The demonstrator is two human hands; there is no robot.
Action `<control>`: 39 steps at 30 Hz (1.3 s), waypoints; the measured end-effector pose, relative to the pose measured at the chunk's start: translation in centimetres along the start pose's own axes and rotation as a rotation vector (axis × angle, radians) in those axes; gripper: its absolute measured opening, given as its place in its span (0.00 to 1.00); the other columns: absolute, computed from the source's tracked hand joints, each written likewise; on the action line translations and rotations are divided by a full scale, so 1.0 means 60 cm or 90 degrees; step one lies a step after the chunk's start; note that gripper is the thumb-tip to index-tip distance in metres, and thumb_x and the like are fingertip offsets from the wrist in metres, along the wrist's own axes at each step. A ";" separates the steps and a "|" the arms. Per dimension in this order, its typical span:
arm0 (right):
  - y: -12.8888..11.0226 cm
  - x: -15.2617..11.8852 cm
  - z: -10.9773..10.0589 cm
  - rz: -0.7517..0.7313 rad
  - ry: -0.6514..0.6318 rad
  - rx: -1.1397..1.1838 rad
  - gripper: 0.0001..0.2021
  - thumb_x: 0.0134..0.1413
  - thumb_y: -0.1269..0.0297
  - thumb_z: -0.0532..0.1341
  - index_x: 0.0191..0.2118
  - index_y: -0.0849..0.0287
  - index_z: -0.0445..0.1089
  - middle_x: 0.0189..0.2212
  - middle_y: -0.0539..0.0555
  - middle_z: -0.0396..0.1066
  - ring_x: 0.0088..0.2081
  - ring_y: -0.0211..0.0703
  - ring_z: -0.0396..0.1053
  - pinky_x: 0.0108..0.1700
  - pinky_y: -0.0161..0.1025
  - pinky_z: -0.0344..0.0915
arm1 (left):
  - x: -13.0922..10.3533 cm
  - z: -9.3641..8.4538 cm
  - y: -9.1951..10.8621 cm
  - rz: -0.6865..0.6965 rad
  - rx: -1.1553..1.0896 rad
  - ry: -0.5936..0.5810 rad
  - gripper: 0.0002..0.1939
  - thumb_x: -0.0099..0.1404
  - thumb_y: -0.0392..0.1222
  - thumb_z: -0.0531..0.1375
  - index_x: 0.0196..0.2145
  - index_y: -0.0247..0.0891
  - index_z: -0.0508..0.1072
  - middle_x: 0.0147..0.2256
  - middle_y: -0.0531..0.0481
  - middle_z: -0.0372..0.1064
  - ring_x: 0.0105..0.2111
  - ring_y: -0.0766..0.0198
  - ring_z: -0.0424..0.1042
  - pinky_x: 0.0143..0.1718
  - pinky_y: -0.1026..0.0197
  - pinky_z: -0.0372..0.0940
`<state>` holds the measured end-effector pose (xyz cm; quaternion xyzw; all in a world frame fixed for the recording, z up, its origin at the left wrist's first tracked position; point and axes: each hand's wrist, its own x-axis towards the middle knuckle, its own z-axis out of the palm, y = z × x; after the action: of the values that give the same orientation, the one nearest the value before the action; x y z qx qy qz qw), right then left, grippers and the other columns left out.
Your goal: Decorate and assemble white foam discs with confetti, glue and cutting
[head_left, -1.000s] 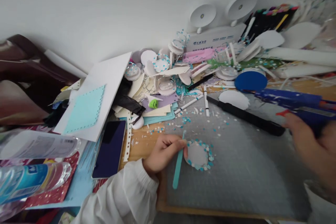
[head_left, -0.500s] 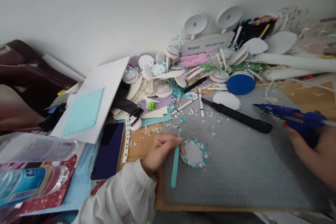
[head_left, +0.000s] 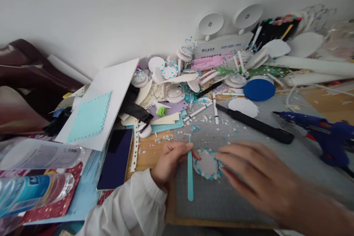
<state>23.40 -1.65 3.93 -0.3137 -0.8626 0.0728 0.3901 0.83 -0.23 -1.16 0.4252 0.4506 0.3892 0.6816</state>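
My left hand (head_left: 175, 156) pinches a slim, flat teal stick (head_left: 190, 177) that tapers at its top end. Its fingertips also meet the left edge of a round white disc (head_left: 207, 164) rimmed with tiny blue and white confetti pieces. From the right, my right hand (head_left: 257, 177) has come to the disc's right rim, its fingers stretched out and a little blurred; whether they touch it I cannot tell. A blue hot glue gun (head_left: 318, 129) lies on the grey cutting mat (head_left: 265, 158), out of my hand.
Beyond the disc are a black pen-shaped tool (head_left: 257, 125), a white paper circle (head_left: 243, 107), a blue round lid (head_left: 259, 89) and white markers (head_left: 215, 108). A phone (head_left: 114, 158) and plastic bottles (head_left: 35, 190) lie to the left. Cluttered paper discs and a white emergency lamp (head_left: 224, 46) line the wall.
My right hand has let go of the glue gun, leaving it on the mat, and moved left to the disc. My left hand keeps its hold on the teal stick, now more upright.
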 end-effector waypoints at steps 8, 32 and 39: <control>0.004 0.065 0.077 -0.329 -0.050 -0.151 0.16 0.65 0.76 0.49 0.38 0.66 0.75 0.33 0.60 0.77 0.37 0.47 0.74 0.41 0.44 0.73 | 0.005 0.004 -0.005 0.032 -0.023 0.028 0.29 0.58 0.58 0.63 0.14 0.38 0.53 0.17 0.59 0.41 0.20 0.72 0.41 0.22 0.62 0.40; 0.063 0.007 0.066 0.423 0.087 0.484 0.08 0.63 0.57 0.59 0.38 0.55 0.69 0.30 0.49 0.74 0.31 0.37 0.73 0.33 0.31 0.71 | 0.002 0.004 0.020 0.381 0.559 -0.139 0.36 0.44 0.57 0.73 0.48 0.39 0.70 0.46 0.41 0.73 0.45 0.50 0.71 0.48 0.50 0.59; 0.052 0.006 0.063 0.421 0.016 0.478 0.06 0.64 0.60 0.58 0.39 0.55 0.68 0.31 0.50 0.74 0.31 0.38 0.74 0.32 0.32 0.72 | 0.004 0.005 0.020 0.370 0.578 -0.151 0.36 0.45 0.56 0.73 0.49 0.39 0.70 0.46 0.41 0.73 0.45 0.49 0.71 0.48 0.49 0.58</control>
<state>22.02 1.47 0.42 -0.4092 -0.6263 0.4946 0.4424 0.99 0.30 -0.03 0.8243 0.3572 0.2777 0.3402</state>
